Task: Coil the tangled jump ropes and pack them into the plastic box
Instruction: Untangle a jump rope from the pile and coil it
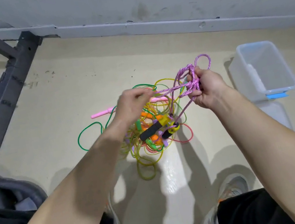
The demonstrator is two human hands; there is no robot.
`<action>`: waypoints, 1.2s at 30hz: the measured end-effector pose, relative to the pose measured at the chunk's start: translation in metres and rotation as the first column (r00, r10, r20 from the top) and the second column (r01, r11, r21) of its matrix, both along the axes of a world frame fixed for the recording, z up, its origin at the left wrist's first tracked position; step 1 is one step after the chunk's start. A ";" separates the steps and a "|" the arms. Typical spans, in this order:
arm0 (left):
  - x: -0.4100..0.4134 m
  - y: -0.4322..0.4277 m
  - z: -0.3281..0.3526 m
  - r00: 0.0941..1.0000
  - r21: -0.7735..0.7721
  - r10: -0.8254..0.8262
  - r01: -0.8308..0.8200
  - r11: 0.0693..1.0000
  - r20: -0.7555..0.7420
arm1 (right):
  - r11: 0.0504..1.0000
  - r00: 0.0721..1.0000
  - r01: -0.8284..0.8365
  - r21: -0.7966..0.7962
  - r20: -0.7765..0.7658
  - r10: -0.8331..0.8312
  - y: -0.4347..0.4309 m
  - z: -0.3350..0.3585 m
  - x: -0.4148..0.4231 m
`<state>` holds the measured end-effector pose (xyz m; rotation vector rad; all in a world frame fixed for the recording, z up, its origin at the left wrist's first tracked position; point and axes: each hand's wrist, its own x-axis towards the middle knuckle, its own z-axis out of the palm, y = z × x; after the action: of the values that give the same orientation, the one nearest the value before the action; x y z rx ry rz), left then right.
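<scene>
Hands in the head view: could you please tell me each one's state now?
Left hand: closed, pinching a strand of the pink rope.
Right hand: closed around the pink rope's coils.

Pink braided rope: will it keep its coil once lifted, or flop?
The pink rope looks floppy: loops droop from the right hand. The coil, unbound, probably loosens if released. Its black-and-yellow handles may swing and tug.

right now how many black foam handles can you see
2. One black handle slants across the middle of the tangled pile; the second handle sits just right of it, mostly hidden behind its yellow cap. More may be buried in the ropes.
</scene>
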<state>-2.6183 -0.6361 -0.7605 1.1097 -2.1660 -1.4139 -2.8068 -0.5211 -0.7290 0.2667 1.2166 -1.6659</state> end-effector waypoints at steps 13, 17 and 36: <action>0.036 -0.047 -0.042 0.734 -0.504 0.466 -0.195 0.841 0.493 | 0.991 0.988 -0.104 0.081 0.119 0.094 0.002 -0.022 0.003; 0.014 -0.031 -0.048 0.936 0.023 0.075 -0.088 0.996 0.344 | 0.971 0.967 -0.224 0.084 0.143 0.211 -0.004 -0.021 0.007; -0.002 -0.025 -0.047 0.993 0.719 0.010 0.079 0.690 -0.119 | 0.972 0.990 -0.124 0.200 -0.046 0.136 0.004 -0.048 -0.020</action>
<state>-2.6208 -0.6607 -0.8075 1.1668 -1.5408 -2.3991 -2.8264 -0.5171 -0.7766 0.2546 1.4160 -1.4518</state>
